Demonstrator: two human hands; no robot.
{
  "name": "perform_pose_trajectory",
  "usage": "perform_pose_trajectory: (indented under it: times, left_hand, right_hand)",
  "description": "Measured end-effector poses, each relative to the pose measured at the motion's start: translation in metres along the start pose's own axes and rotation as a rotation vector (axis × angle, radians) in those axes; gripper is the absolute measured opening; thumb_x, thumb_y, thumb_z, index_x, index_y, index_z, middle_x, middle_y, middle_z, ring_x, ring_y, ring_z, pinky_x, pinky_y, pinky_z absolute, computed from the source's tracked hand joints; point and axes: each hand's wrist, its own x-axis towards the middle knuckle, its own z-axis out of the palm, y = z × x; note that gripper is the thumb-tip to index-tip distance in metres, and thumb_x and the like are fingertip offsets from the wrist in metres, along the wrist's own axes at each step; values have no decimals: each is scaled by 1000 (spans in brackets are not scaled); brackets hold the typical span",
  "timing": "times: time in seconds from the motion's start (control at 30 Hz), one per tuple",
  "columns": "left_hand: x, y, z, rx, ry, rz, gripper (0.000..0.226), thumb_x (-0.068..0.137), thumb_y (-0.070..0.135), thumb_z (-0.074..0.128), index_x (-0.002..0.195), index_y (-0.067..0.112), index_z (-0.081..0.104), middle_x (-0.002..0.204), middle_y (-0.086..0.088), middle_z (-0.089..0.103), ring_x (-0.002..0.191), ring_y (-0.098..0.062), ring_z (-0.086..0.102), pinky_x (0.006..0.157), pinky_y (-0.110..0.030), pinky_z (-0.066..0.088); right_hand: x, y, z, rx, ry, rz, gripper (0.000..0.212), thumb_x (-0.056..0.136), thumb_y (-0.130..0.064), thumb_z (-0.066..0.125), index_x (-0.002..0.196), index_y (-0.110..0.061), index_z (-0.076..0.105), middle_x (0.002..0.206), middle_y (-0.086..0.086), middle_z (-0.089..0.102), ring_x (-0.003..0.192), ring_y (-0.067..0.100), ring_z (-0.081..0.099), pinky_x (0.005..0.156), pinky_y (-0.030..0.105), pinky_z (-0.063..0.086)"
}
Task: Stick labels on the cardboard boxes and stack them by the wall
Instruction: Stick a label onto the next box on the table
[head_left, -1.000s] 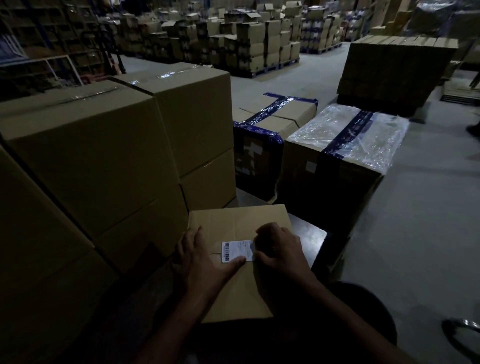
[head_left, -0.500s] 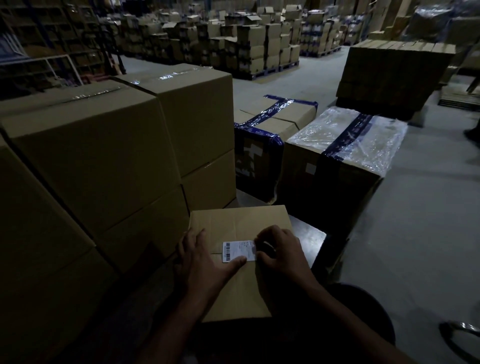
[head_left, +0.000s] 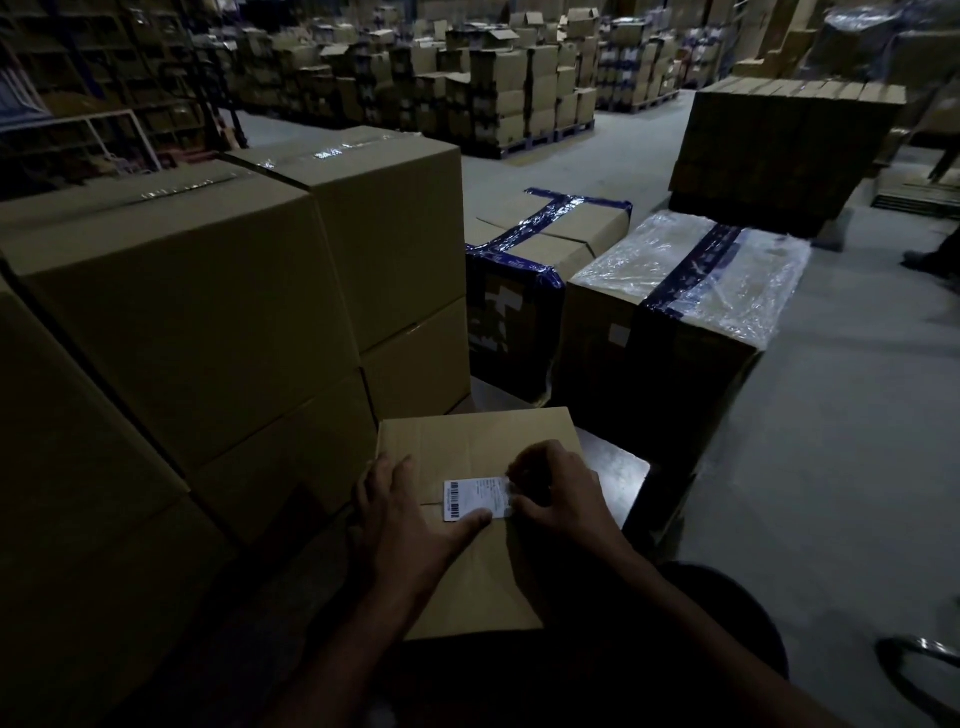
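Both hands rest on top of a small cardboard box (head_left: 483, 571) at the near centre. Left hand (head_left: 402, 525) lies flat with fingers spread, its thumb pressing the near edge of a white barcode label (head_left: 475, 499) that sits on the box's top seam. Right hand (head_left: 558, 499) has its fingers curled at the label's right edge; in the dim light it seems to pinch that edge, though the contact is hard to make out. To the left stand tall stacked cartons (head_left: 249, 312), touching one another. Farther off, right of centre, sit a blue-taped box (head_left: 545, 234) and, just beside it, a plastic-wrapped box (head_left: 691, 291) on the grey floor (head_left: 857, 415).
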Motion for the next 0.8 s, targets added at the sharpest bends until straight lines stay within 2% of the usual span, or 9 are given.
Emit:
perform_pose_trajectory:
  times: [0.1,0.23,0.33,0.43,0.5,0.63,0.7,0.8]
  left_hand:
    - [1,-1,0,3,2,-1,115,60,86,65,151,26,29,162,1,14,148,-22,10,111,-51,32]
    - [1,-1,-1,32,-2,5,116,60,88,61,152,24,29,162,0,16,149,-23,10,114,-50,31]
    - [1,0,-1,46,4,5,116,60,90,59,152,25,30,163,1,17,149,-22,10,113,-50,30]
    - [2,-1,0,28,8,3,116,60,89,60,151,25,31,163,0,18,150,-22,10,115,-50,29]
    - [2,-2,1,18,5,1,115,60,89,62,151,25,31,163,0,17,150,-22,9,115,-51,29]
    - [1,-2,2,-1,-1,-5,114,61,86,64,152,27,29,164,0,14,150,-21,7,114,-52,28]
    - [0,-2,1,-35,1,-10,112,62,83,67,152,28,29,164,1,13,149,-20,7,115,-52,26]
    - [0,-2,2,-6,14,7,112,61,85,66,151,27,31,162,1,15,148,-20,9,113,-51,28]
  right_hand:
    - [0,-3,3,-47,10,0,34,76,-29,74,97,-38,49,105,-13,63,100,-1,49,97,38,46]
    - [5,-3,2,-6,-14,14,35,74,-31,77,87,-42,46,96,-20,57,102,6,59,98,43,48]
    - [7,-4,-1,-34,-45,1,38,76,-32,77,89,-43,43,96,-25,56,105,9,57,99,46,45]
    - [4,-6,0,-113,-54,-35,34,79,-35,73,99,-40,45,109,-20,59,115,11,50,101,40,37]
    - [3,-7,1,-122,-58,-37,30,80,-34,72,97,-39,47,107,-21,58,117,10,49,99,36,33]
    - [5,-9,0,-45,-42,13,35,75,-35,76,83,-46,43,95,-26,53,105,6,54,100,44,44]
    - [5,-11,-1,-1,-35,32,38,73,-36,78,84,-48,43,98,-21,56,102,6,59,97,44,49]
    - [4,-12,-1,-31,-34,27,36,75,-34,77,89,-45,45,102,-16,57,105,6,55,99,44,46]
